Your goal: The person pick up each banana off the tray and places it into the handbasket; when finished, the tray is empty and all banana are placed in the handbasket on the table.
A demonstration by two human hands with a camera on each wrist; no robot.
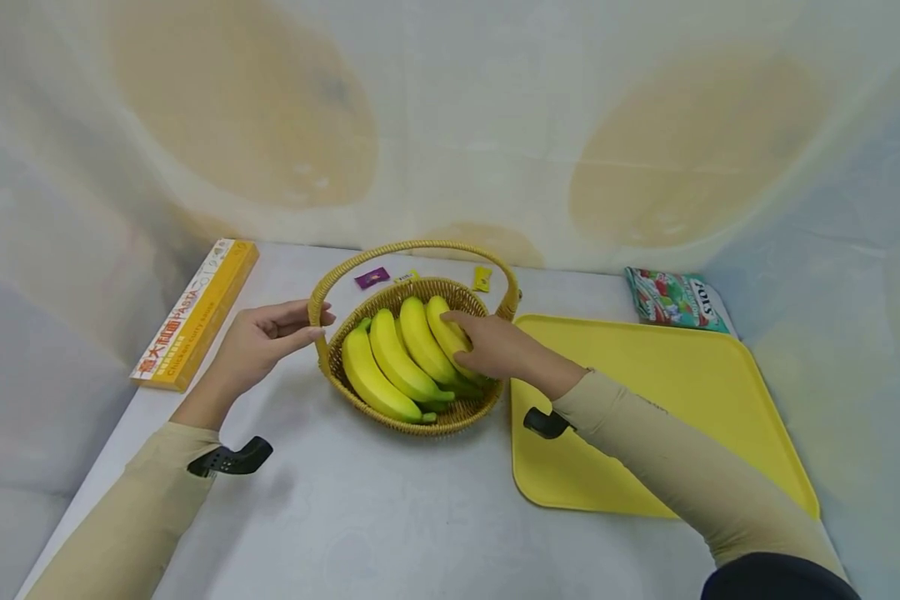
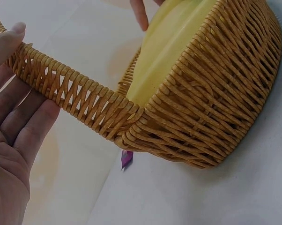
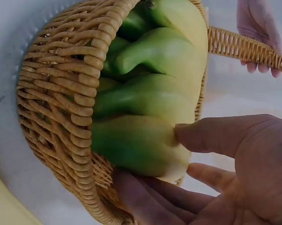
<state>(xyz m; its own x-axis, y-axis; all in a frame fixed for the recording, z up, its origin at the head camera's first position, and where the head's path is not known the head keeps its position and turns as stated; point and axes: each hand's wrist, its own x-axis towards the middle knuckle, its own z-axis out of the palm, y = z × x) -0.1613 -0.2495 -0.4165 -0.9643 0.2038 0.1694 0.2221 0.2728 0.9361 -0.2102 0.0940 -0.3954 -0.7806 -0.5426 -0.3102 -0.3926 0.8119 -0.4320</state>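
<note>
A woven basket (image 1: 441, 427) with a tall arched handle (image 1: 414, 245) stands on the white table and holds several yellow bananas (image 1: 397, 367) with green ends. My left hand (image 1: 258, 343) pinches the left side of the handle, thumb on one face and fingers behind it, as the left wrist view also shows. Over the basket's right rim, my right hand (image 1: 498, 346) grips the rightmost banana (image 3: 136, 140). In the right wrist view its thumb lies on top of that banana and its fingers reach down the side, between fruit and basket wall.
A yellow tray (image 1: 645, 400) lies right of the basket, with a green candy bag (image 1: 675, 300) behind it. On the left is a pasta box (image 1: 195, 317). Behind the basket lie a purple-wrapped candy (image 1: 372, 277) and a yellow-wrapped one (image 1: 482, 278). Fabric walls surround the table.
</note>
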